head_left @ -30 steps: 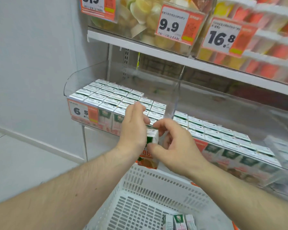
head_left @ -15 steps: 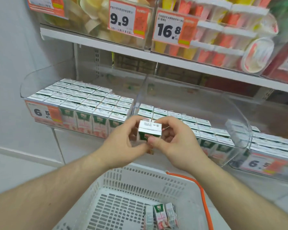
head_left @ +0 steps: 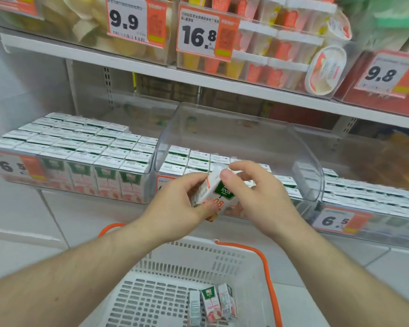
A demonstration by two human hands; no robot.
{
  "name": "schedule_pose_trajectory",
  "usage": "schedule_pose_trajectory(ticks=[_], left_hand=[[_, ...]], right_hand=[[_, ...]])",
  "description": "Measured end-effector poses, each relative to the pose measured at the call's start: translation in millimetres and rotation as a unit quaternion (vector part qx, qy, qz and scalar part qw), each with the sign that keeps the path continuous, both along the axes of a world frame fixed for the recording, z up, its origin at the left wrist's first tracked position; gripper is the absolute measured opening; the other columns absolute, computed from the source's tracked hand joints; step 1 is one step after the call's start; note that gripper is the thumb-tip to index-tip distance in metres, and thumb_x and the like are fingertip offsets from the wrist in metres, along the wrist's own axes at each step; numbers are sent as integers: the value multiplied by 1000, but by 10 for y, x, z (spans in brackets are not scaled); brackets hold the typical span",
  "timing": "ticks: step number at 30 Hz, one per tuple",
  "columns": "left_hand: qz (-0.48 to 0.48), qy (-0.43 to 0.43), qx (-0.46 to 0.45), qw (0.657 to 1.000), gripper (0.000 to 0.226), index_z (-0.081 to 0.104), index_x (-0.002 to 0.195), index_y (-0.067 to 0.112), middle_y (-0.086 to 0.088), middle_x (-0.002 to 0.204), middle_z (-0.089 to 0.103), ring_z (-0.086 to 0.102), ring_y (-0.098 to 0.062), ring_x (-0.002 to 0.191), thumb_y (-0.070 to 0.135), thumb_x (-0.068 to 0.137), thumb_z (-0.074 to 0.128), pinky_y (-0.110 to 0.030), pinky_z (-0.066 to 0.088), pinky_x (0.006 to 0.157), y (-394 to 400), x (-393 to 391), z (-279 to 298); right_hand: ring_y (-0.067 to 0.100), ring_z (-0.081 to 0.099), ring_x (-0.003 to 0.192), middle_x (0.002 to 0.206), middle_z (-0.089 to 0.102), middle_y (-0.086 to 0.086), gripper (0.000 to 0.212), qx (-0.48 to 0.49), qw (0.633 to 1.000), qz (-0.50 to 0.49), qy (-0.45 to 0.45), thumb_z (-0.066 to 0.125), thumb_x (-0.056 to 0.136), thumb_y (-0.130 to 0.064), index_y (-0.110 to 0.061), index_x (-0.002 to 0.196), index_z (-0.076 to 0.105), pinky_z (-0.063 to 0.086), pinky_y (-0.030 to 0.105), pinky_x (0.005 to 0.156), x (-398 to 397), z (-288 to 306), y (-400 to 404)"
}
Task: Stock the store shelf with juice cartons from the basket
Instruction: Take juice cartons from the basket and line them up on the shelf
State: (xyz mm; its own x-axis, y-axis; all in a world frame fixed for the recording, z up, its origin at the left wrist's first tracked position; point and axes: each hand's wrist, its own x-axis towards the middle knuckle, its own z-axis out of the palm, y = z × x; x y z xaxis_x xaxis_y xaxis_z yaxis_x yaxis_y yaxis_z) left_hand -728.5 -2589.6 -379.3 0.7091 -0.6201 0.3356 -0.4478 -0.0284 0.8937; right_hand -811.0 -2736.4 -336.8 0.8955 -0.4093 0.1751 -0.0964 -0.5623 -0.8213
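Note:
A small white, green and pink juice carton (head_left: 216, 193) is tilted in front of the middle shelf bin (head_left: 246, 128). My left hand (head_left: 175, 204) grips its lower end. My right hand (head_left: 257, 192) pinches its top corner with thumb and fingers. Below my arms stands a white slotted basket (head_left: 151, 291) with orange handles; three juice cartons (head_left: 211, 305) lie at its bottom. The left bin (head_left: 76, 149) is packed with rows of the same cartons. The middle bin holds several rows at its front, with free room behind.
A third bin (head_left: 368, 197) of cartons sits to the right, with a 6.5 price tag (head_left: 335, 220). The upper shelf (head_left: 198, 79) overhangs the bins and carries fruit cups and price tags. A white wall stands at the left, pale floor tiles below.
The carton went from upright at the left bin's front to tilted before the middle bin. Both hands moved right with it. The view shifted right and showed more of the basket.

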Motion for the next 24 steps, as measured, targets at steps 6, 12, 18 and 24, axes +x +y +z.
schedule_pose_trajectory(ticks=[6, 12, 18, 24], left_hand=[[28, -33, 15, 999, 32, 68, 105, 33, 15, 97, 72, 66, -5, 90, 37, 74, 71, -30, 55, 81, -595, -2, 227], [119, -307, 260, 908, 47, 49, 140, 34, 10, 142, 51, 42, -16, 132, 49, 95, 48, -35, 32, 110, -890, 120, 245], [95, -281, 405, 865, 52, 40, 143, 45, 12, 157, 32, 26, -16, 144, 59, 97, 21, -45, 19, 119, -969, 155, 100], [110, -277, 397, 868, 52, 41, 142, 45, 13, 155, 35, 27, -15, 143, 61, 96, 22, -46, 21, 118, -965, 140, 68]], right_hand=[[22, 64, 68, 65, 64, 1, 28, -95, 987, -125, -37, 61, 75, -44, -16, 74, 65, 54, 40, 64, 53, 295, -341], [8, 51, 70, 76, 56, -10, 17, -129, 957, -257, -37, 58, 83, -34, -18, 86, 61, 36, 26, 55, 96, 469, -971], [32, 55, 101, 115, 59, 8, 33, -224, 939, -259, 17, 53, 89, -32, -19, 118, 61, 34, 30, 78, 292, 336, -1234], [39, 55, 100, 118, 51, 16, 16, -313, 913, -221, 138, 49, 93, -26, -15, 102, 57, 35, 34, 72, 537, 134, -1251]])
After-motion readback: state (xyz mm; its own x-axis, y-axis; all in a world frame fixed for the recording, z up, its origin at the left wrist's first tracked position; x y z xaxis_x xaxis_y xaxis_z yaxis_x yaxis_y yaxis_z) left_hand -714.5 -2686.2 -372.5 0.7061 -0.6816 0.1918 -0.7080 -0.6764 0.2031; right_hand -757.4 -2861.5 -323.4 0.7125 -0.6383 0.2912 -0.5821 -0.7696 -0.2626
